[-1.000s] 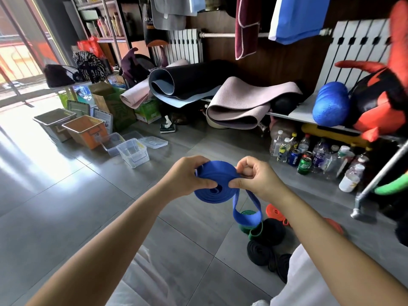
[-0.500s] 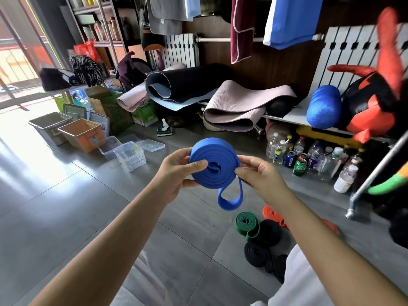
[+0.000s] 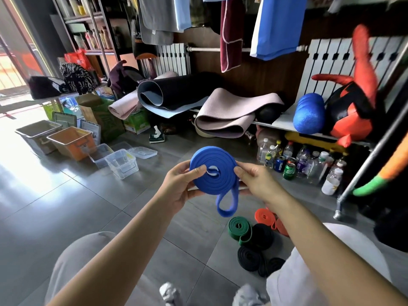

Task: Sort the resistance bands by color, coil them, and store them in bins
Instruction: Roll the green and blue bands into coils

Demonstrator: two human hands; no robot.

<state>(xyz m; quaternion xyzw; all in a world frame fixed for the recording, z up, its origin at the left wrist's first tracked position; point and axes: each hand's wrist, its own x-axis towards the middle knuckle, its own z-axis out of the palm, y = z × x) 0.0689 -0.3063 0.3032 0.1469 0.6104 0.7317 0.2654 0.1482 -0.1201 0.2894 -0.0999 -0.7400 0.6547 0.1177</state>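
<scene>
A blue resistance band (image 3: 217, 173) is wound into a flat coil and held up in front of me, with a short loop of its tail hanging below. My left hand (image 3: 180, 186) pinches the coil's left side, thumb on its face. My right hand (image 3: 254, 181) grips the right edge. On the floor under my right arm lie a coiled green band (image 3: 238, 228), black bands (image 3: 251, 258) and an orange band (image 3: 266, 217). Bins stand at the left: a grey bin (image 3: 36, 131), an orange bin (image 3: 72, 141) and a clear bin (image 3: 122, 163).
A flat clear lid (image 3: 143, 152) lies beside the clear bins. Rolled yoga mats (image 3: 223, 115), bottles and cans (image 3: 289, 166), a blue foam roller (image 3: 309, 113) and a metal rack leg (image 3: 339, 214) crowd the far and right side. Grey tiled floor spreads at the left.
The hanging tail has grown much shorter as the band got wound onto the coil. The coil has turned to face me and my view has tilted down.
</scene>
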